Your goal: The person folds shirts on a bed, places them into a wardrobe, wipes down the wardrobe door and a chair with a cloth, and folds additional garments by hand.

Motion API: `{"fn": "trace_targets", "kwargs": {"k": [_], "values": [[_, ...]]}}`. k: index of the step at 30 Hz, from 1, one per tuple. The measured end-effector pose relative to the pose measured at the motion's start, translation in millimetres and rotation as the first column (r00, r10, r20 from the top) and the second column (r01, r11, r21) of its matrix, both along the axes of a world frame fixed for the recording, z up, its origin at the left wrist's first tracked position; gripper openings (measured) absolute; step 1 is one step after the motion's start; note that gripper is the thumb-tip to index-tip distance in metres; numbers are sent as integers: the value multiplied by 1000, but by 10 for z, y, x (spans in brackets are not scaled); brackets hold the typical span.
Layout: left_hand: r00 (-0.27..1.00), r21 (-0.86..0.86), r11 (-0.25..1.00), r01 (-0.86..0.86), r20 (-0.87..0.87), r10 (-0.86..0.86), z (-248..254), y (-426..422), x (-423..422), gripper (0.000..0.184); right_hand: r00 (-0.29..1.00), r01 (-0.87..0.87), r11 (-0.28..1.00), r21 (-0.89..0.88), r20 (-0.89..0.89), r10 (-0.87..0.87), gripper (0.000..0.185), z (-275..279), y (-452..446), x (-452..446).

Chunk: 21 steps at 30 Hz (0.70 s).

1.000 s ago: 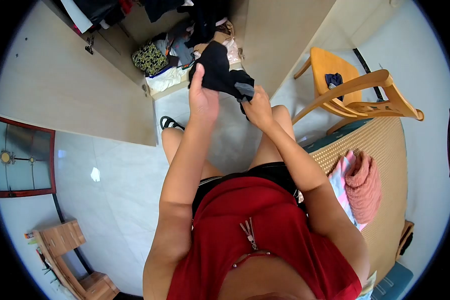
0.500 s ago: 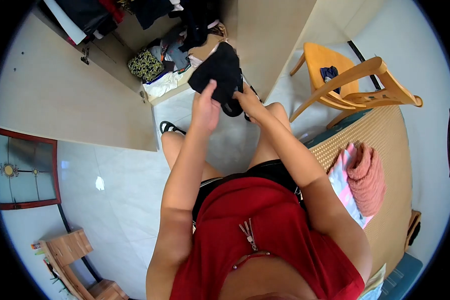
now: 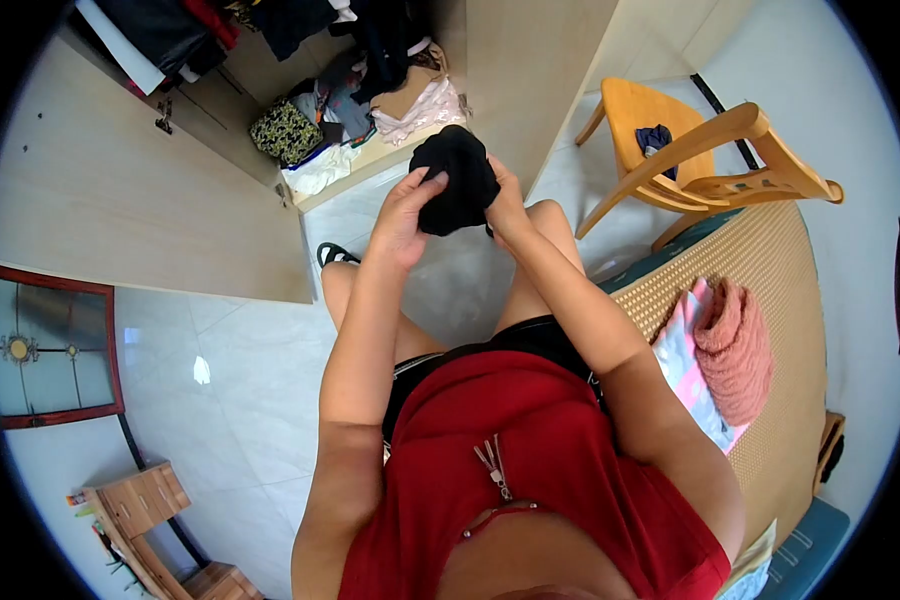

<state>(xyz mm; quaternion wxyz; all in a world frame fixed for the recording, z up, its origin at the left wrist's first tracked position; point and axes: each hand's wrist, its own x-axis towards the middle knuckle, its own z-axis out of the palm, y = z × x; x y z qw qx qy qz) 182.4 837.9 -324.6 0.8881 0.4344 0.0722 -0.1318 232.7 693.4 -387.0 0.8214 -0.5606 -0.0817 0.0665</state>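
Between my hands, above the floor in front of my knees, is a soft black cloth item [image 3: 455, 185]. It looks rounded and bunched, and its exact kind is not clear. My left hand [image 3: 403, 215] grips its left edge, with the thumb lying on top of the cloth. On the other side, my right hand [image 3: 506, 198] is closed on the right edge, and its fingertips are partly hidden by the fabric. Beyond the cloth, an open wardrobe holds folded clothes [image 3: 345, 105], a yellow-and-black patterned bundle [image 3: 286, 132] and a light pink cloth [image 3: 422, 112].
Wardrobe doors [image 3: 160, 190] stand open on both sides. At right, a wooden chair [image 3: 625, 105] carries a dark blue cloth [image 3: 654, 140]. A bed with a woven mat [image 3: 785, 300] holds a folded pink blanket [image 3: 735, 350]. A small wooden unit [image 3: 142, 500] stands at lower left.
The black cloth item has gone from a longer, spread shape to a compact, rounded one, slightly lower. My right hand has moved up along its right side; both hands still hold it.
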Motion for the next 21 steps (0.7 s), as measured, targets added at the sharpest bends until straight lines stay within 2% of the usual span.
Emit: {"fn": "trace_targets", "kwargs": {"k": [2,4,7,9,12,14,15,16,17,19,20,21], "values": [[999,5,999,-40,-3,40,-62,-58,21,26,999,26,992,127,-21,-23,51,-80,-3,35],[993,0,993,-115,13,115,-119,-138,42,27,994,66,968,242,-103,-42,52,116,9,-50],[959,8,961,-275,71,274,-189,-242,94,27,985,-43,962,270,-149,86,59,164,-19,-123],[918,54,921,-386,123,378,-181,-304,114,27,970,-197,960,200,-104,221,71,251,-47,-198],[888,118,881,-458,13,460,-186,-374,105,29,943,-332,943,-2,10,332,89,196,-52,-309],[848,114,842,-527,133,512,-315,-474,113,25,929,-342,932,-119,110,354,104,157,-38,-341],[823,110,822,-559,191,534,-401,-496,117,23,942,-297,951,-88,139,307,98,189,-6,-384],[841,193,824,-533,227,492,-483,-480,119,16,952,-252,966,-55,164,257,92,227,36,-438],[854,182,841,-510,227,468,-569,-473,108,14,960,-207,978,-21,187,207,86,242,68,-465],[878,162,873,-461,229,421,-607,-495,24,11,994,-105,990,99,-20,107,66,179,92,-426],[880,274,847,-455,280,382,-625,-517,12,8,990,-42,988,150,-128,61,57,156,106,-415],[881,411,795,-447,355,312,-584,-520,-13,4,980,122,957,265,-184,-74,33,267,161,-441]]}}
